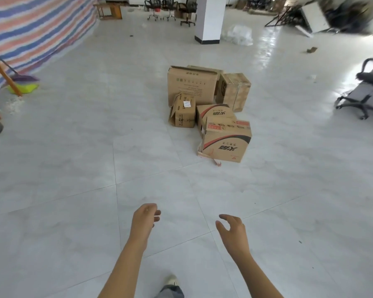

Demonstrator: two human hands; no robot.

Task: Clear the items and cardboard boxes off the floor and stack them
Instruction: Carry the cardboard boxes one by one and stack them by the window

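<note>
L hand [145, 218], R hand [233, 231] relaxed; boxes [192, 84] ahead.

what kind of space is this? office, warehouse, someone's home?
Probably a large open office room being emptied or fitted out, not in normal use. Signs: swivel office chairs stand by the far wall, a striped tarp hangs along the left side, and cardboard boxes sit on the tiled floor.
</note>
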